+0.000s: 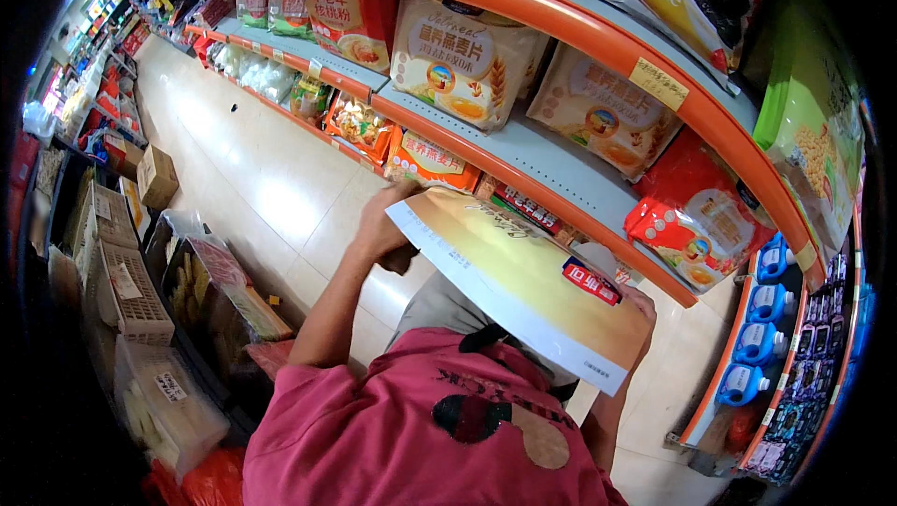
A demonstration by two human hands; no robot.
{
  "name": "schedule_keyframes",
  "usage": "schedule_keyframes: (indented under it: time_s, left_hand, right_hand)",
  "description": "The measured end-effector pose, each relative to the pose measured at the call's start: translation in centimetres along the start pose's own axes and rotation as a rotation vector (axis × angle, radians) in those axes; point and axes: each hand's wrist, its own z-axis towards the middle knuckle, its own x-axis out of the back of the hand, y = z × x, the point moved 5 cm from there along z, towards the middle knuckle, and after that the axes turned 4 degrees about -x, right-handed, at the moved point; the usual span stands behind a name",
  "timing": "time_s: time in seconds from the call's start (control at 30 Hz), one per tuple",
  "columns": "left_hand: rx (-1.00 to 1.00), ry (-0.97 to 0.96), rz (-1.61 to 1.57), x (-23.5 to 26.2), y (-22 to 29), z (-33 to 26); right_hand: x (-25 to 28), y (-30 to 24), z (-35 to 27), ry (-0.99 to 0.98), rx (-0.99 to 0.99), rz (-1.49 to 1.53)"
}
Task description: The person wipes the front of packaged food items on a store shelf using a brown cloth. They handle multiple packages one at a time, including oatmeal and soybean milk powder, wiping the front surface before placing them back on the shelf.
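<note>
In front of my body is a large, flat-faced package [523,282], carton-like, yellow fading to white with a red label near its right side. It is tilted, and its far face is out of sight. My left hand [385,230] is closed at the package's left end, its fingers curled and partly hidden. At the right end, my right hand [642,305] grips the edge, with most of its fingers behind the package. Just beyond lie shelved oatmeal bags, including a cream one [458,62] and an orange one [432,162] lower down.
Orange-edged shelving [523,156] curves across the front and right, holding a red bag [696,216]. Blue bottles [761,305] line the lower right rack. To my left stand a plastic basket [135,291], a clear bin [168,403] and a cardboard box [157,177] along the tiled aisle [252,160].
</note>
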Motion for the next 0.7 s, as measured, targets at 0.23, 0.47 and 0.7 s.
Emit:
schedule_keyframes:
  time_s: [0.23, 0.47, 0.7]
  left_hand:
    - [0.14, -0.206, -0.297, -9.0, -5.2, -1.1]
    - [0.215, -0.318, -0.249, -10.0, -6.5, -2.4]
    - [0.23, -0.35, -0.251, -10.5, -6.3, -3.0]
  right_hand:
    - [0.4, 1.1, -1.2, -0.003, 0.036, -0.052]
    - [0.1, 0.0, -1.5, -0.041, 0.111, -0.054]
    - [-0.2, -0.9, -1.6, -0.05, 0.167, -0.053]
